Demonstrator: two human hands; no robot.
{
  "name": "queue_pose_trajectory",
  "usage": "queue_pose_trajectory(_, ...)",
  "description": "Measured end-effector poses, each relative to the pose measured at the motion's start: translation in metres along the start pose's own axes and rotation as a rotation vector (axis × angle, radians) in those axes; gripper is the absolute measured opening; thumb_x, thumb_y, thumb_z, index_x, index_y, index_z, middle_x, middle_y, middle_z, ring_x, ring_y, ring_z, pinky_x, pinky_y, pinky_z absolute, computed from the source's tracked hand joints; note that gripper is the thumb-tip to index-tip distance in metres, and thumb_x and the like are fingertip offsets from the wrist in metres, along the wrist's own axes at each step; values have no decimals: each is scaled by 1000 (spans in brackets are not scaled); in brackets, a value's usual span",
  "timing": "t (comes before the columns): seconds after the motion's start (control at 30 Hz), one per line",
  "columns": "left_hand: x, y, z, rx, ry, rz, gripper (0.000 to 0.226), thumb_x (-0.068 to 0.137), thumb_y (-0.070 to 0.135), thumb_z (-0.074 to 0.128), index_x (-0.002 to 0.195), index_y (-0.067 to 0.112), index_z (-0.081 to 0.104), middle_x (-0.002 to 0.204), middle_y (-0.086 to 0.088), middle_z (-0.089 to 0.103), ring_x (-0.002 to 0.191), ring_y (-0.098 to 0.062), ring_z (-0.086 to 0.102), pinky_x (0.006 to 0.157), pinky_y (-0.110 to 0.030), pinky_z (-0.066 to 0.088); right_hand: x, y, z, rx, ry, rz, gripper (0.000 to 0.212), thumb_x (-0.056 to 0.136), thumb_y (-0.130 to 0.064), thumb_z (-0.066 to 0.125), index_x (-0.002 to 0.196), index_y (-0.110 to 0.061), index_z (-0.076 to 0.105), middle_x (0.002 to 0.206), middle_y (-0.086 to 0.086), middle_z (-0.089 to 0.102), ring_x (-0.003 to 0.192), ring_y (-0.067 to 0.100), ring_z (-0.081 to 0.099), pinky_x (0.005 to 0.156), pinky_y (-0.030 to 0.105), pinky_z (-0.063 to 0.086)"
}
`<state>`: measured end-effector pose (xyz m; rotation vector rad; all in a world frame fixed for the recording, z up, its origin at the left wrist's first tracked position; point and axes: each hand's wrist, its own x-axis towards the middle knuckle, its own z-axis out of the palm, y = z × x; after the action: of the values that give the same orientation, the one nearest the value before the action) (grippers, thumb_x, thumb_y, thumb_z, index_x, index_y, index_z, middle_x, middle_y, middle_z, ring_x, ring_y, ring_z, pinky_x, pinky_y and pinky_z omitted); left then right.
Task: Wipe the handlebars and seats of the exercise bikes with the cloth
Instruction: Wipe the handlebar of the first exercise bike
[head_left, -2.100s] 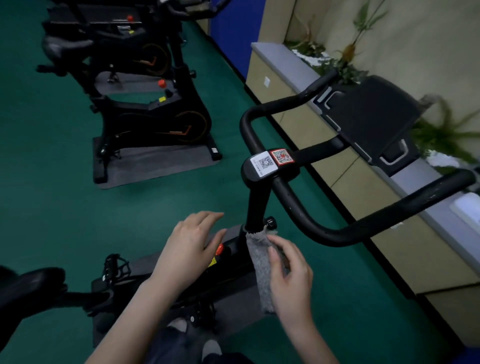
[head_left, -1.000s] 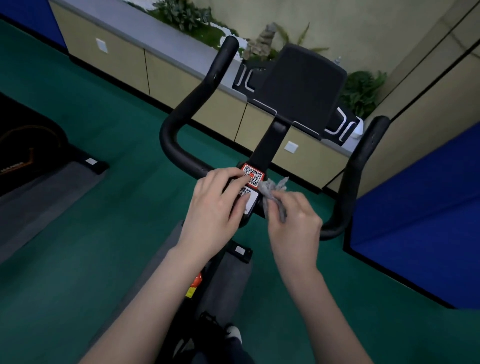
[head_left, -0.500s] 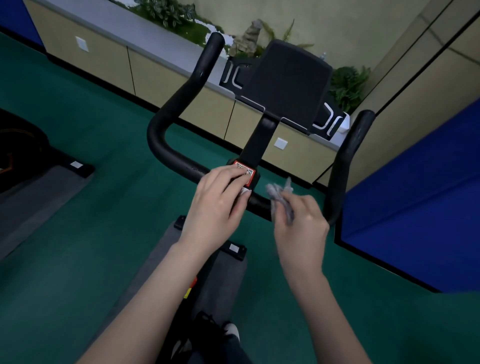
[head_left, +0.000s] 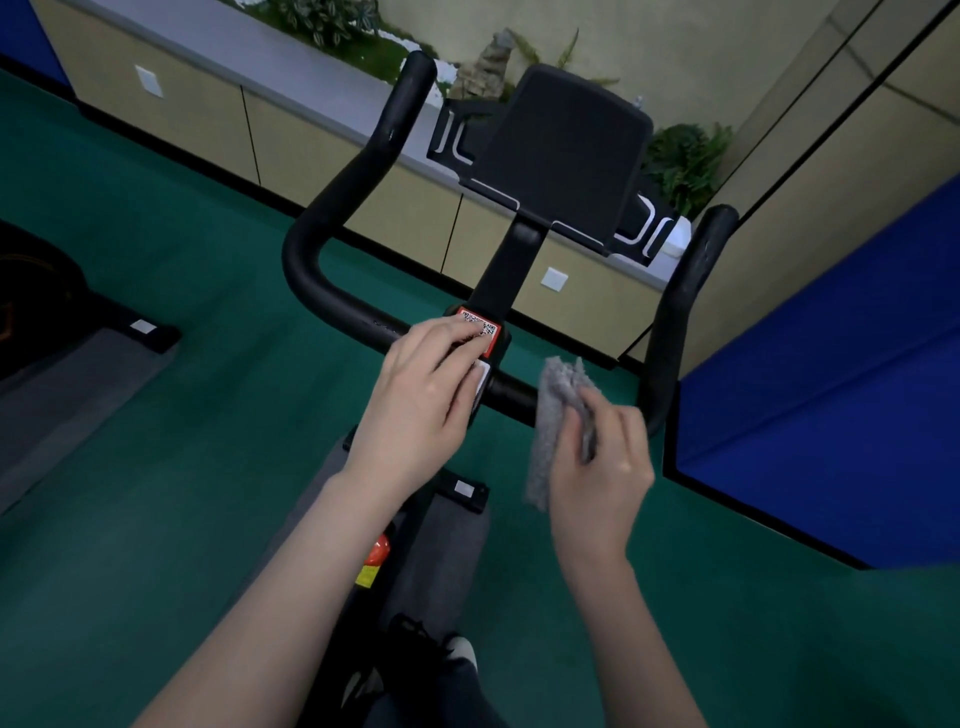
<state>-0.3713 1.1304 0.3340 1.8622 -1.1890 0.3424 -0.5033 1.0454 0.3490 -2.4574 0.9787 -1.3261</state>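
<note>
- Two hands, nearest: left hand (head_left: 421, 395) lies on the handlebar (head_left: 304, 260) centre, fingers relaxed over the sticker (head_left: 488, 335).
- Right hand (head_left: 602, 467): fingers pinch the grey cloth (head_left: 556, 395), bunched at the handlebar just right of it.
- Farthest: black console tray (head_left: 566, 150).

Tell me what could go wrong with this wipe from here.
1. The cloth is bunched in the right hand, so it may touch only a strip of the handlebar.
2. The left hand covers the centre by the QR sticker, so that patch may go unwiped.
</note>
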Motion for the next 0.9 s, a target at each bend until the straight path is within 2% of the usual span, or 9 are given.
queue_pose_trajectory(0.1, 0, 3, 1, 29, 4, -13, 28, 95, 10, 54, 121, 2, 61, 122, -8, 60, 120, -24, 50, 104, -38, 38, 7, -10, 3, 39, -56, 2, 18, 81, 5, 68, 99, 3, 71, 83, 16, 64, 67, 19, 60, 63, 24, 48)
queue_pose_trajectory(0.23, -1, 3, 2, 18, 14, -15, 28, 93, 9, 57, 120, 2, 62, 122, -8, 60, 119, -24, 51, 103, -37, 38, 36, -22, 12, 34, -266, 37, 19, 86, -3, 62, 102, -4, 72, 92, 16, 68, 77, 30, 65, 72, 36, 52)
queue_pose_trajectory(0.33, -1, 2, 2, 24, 13, -11, 28, 94, 10, 55, 121, 3, 62, 123, -7, 60, 120, -23, 51, 104, -37, 38, 52, -12, 9, -54, -388, 14, 20, 88, -7, 58, 102, -9, 72, 94, 13, 69, 82, 31, 64, 77, 38, 52)
queue_pose_trajectory(0.53, -1, 2, 3, 32, 33, 2, 27, 95, 10, 54, 120, 3, 62, 122, -7, 61, 120, -22, 52, 105, -33, 36, 66, -1, 4, -39, -543, 10, 18, 89, -14, 61, 102, -16, 73, 95, 5, 71, 88, 21, 64, 83, 35, 52)
queue_pose_trajectory(0.7, -1, 1, 4, 37, 38, 15, 28, 95, 11, 55, 121, 4, 62, 123, -5, 61, 122, -21, 51, 105, -34, 37, 81, -3, 13, 41, -728, 45, 13, 89, -27, 66, 94, -20, 75, 89, -4, 74, 88, 12, 65, 81, 29, 51)
queue_pose_trajectory(0.8, -2, 0, 5, 32, 47, 15, 28, 94, 12, 55, 120, 4, 63, 123, -5, 61, 122, -20, 51, 104, -35, 38, 87, 9, 8, 1, -781, 40, 14, 88, -28, 67, 96, -19, 75, 90, -5, 73, 87, 9, 64, 76, 20, 45)
queue_pose_trajectory(0.9, -2, -2, 6, 33, 48, 9, 28, 95, 12, 54, 121, 5, 62, 124, -4, 60, 123, -19, 51, 104, -35, 37, 93, 5, 21, 14, -827, 60, 14, 89, -27, 66, 93, -18, 75, 89, -5, 71, 90, 9, 62, 79, 20, 43)
